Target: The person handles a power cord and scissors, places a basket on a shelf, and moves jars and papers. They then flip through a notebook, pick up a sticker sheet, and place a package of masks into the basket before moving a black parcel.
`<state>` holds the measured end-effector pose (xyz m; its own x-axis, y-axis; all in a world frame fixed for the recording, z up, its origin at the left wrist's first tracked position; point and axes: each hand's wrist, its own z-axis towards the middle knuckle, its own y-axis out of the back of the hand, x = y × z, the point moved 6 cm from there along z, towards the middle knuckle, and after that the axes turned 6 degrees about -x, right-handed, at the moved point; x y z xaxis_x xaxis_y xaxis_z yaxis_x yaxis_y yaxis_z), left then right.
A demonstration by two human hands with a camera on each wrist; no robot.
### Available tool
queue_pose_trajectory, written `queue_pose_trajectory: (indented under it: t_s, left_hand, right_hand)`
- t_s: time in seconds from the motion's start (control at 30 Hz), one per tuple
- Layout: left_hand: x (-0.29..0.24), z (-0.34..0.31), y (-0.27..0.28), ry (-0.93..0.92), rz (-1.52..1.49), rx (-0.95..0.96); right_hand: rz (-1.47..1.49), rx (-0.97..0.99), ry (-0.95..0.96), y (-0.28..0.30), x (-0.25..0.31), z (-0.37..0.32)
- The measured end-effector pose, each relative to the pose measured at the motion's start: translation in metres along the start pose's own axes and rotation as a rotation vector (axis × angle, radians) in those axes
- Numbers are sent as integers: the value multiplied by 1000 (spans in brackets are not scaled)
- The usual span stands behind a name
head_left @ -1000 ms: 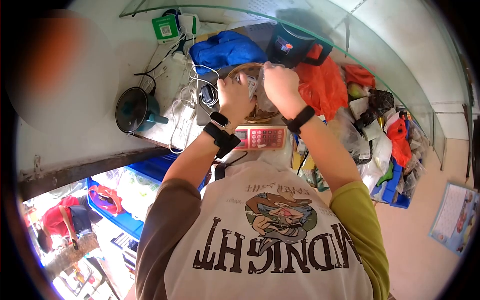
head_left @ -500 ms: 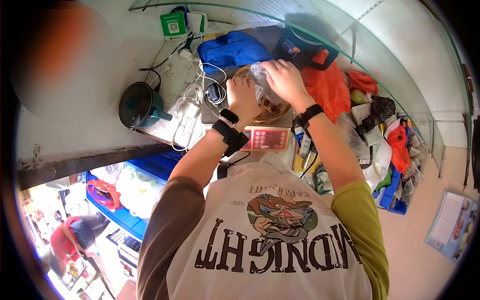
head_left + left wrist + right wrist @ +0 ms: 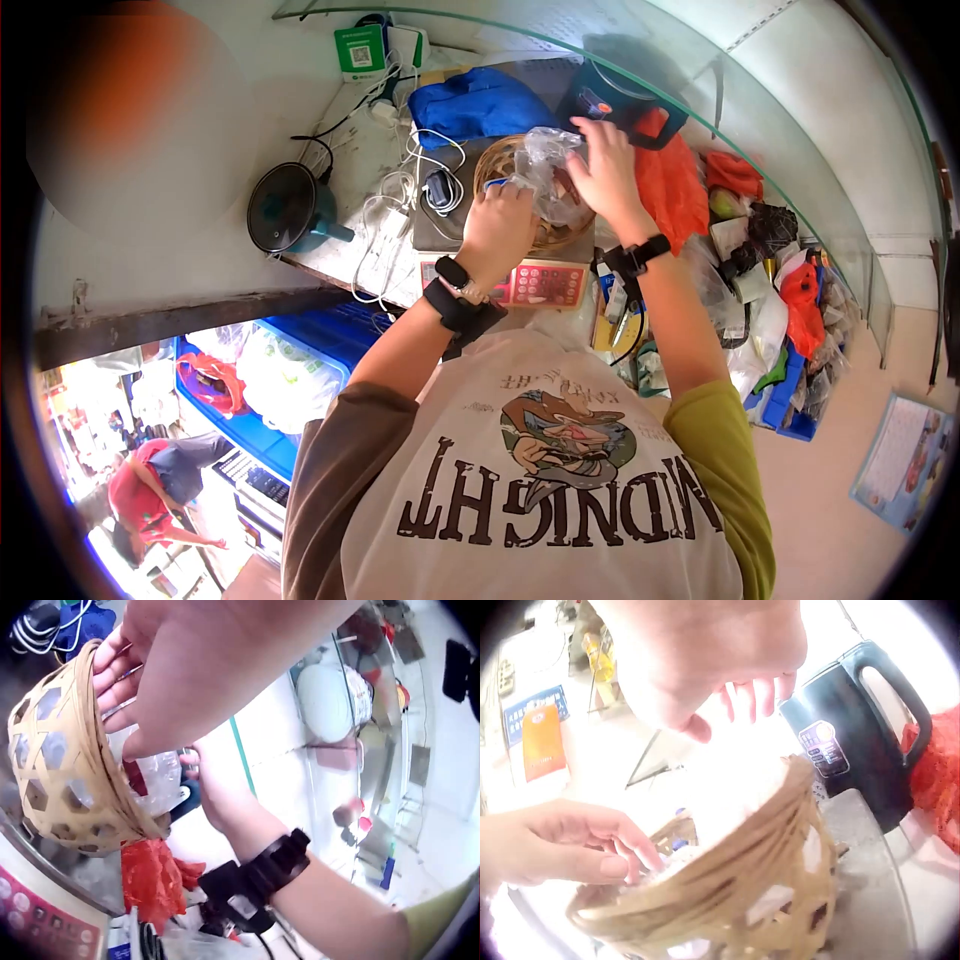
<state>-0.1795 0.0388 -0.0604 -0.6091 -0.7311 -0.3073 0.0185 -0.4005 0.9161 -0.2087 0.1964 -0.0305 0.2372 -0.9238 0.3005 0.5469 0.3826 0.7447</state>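
Note:
A woven bamboo basket [image 3: 64, 761] stands on the plate of a red-panelled weighing scale [image 3: 545, 284]. Crumpled clear plastic bag [image 3: 552, 165] fills its right side and rises over the rim. My left hand [image 3: 500, 232] reaches over the near-left rim, its fingers down inside the basket. In the left wrist view those fingers [image 3: 116, 679] lie fairly straight along the inner rim. At the basket's right side, my right hand [image 3: 608, 175] is raised by the bag, fingers spread and loosely bent. Some of the basket's contents are hidden under the bag.
Behind the basket lie a blue cloth-like bundle [image 3: 480, 104] and a dark kettle [image 3: 847, 739]. Red plastic bags [image 3: 672, 195] sit to the right, under a glass edge [image 3: 700, 112]. White cables [image 3: 385, 215] and a lidded pot [image 3: 283, 210] are on the left.
My right hand has let go of the clear bag, which settles in the basket, and its fingers have spread. My left hand has shifted toward the basket's near rim.

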Motion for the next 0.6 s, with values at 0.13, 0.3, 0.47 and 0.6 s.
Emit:
queue_pose_trajectory:
  t_s: [0.13, 0.3, 0.47, 0.6]
  left_hand:
    - [35, -14, 49, 132, -211, -371]
    - [110, -33, 30, 356, -77, -382]
    - [123, -25, -11, 471, -144, -182]
    - [122, -31, -30, 474, -73, -195]
  right_hand:
    - [101, -137, -132, 32, -7, -4]
    - [331, -145, -247, 53, 9, -9]
    - [419, -142, -291, 41, 22, -17]
    - [424, -160, -332, 42, 17, -36]
